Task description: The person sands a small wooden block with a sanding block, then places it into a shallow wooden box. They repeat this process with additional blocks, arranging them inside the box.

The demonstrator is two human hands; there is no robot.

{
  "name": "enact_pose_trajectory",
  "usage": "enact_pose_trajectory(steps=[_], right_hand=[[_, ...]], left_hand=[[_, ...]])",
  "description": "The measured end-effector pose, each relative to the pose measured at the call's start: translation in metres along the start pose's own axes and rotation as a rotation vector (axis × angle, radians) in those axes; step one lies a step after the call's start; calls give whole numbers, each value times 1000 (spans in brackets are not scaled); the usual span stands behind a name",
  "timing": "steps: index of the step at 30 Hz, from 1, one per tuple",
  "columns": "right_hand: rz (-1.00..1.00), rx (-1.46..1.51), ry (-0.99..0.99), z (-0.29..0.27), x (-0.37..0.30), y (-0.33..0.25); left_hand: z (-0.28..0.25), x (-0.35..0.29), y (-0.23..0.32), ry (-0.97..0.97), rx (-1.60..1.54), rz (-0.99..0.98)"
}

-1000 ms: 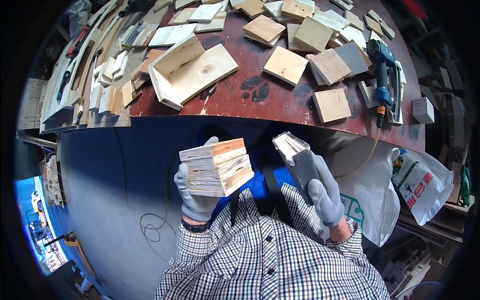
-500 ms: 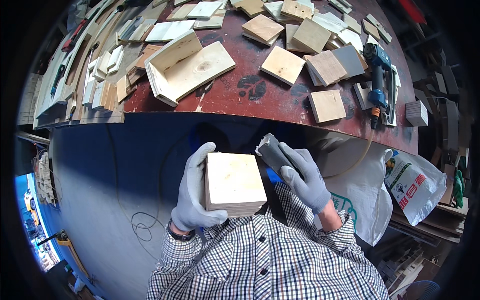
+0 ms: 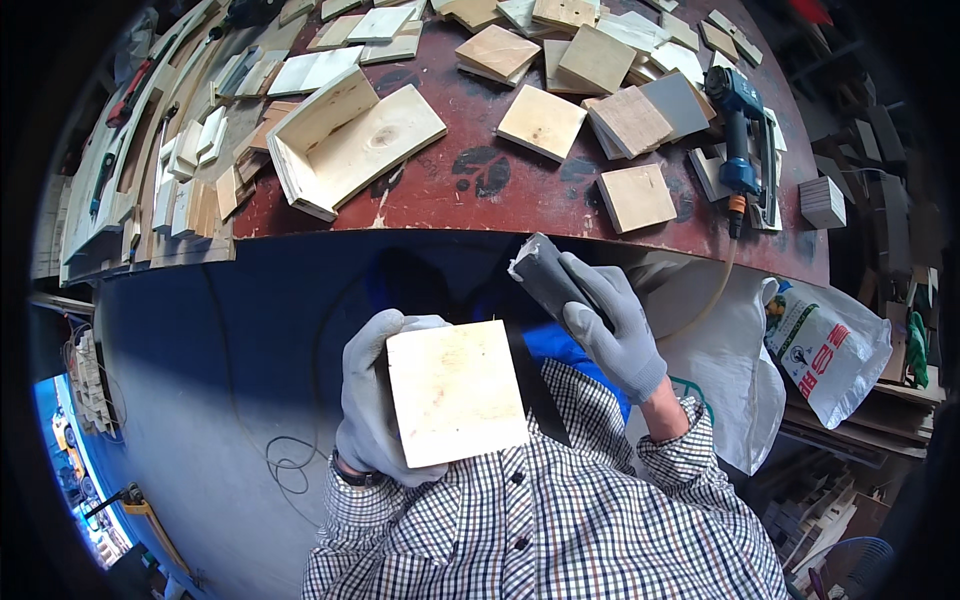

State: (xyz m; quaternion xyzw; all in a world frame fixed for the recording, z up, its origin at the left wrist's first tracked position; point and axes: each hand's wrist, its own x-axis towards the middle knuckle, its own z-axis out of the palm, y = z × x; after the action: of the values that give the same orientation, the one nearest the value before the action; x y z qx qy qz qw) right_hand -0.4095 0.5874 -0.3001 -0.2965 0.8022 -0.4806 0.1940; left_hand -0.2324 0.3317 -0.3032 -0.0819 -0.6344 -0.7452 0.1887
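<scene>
A square, pale wooden block (image 3: 457, 394) is gripped in my gloved left hand (image 3: 362, 405), its flat top face turned up toward me. The glove wraps its left side, and some of the fingers are hidden behind it. To the right, my gloved right hand (image 3: 622, 335) is closed around a dark grey sanding block (image 3: 553, 276) with a pale, frayed end. The sanding block slants up and left, apart from the wooden block. Both hands are in front of my chest, just short of the table's near edge.
The red table (image 3: 420, 205) carries an L-shaped wooden piece (image 3: 390, 135), several square wooden boards (image 3: 542, 122) and a blue nail gun (image 3: 738, 140) with a hose. Wood strips (image 3: 190, 205) lie at left. White sacks (image 3: 725, 370) stand below the table at right.
My left hand has tipped the wooden block, so its layered front side no longer shows, and moved it slightly left and down. My right hand still holds the sanding block, slightly higher.
</scene>
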Motion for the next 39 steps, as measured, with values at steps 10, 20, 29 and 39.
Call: enact_pose_trajectory(steps=[10,20,29,39], right_hand=[[-332,-296,-28,-6,11,-68],[-356,-44,-86,-20,0,-72],[-128,-54,167,-11,6,-51],[-226,-346,82,-18,16,-50]], left_hand=[[9,8,29,-238,1012,332],[2,2,23,-205,1020,362],[-6,-6,22,-287,1101,458],[-1,-13,32,-337,1245,469]])
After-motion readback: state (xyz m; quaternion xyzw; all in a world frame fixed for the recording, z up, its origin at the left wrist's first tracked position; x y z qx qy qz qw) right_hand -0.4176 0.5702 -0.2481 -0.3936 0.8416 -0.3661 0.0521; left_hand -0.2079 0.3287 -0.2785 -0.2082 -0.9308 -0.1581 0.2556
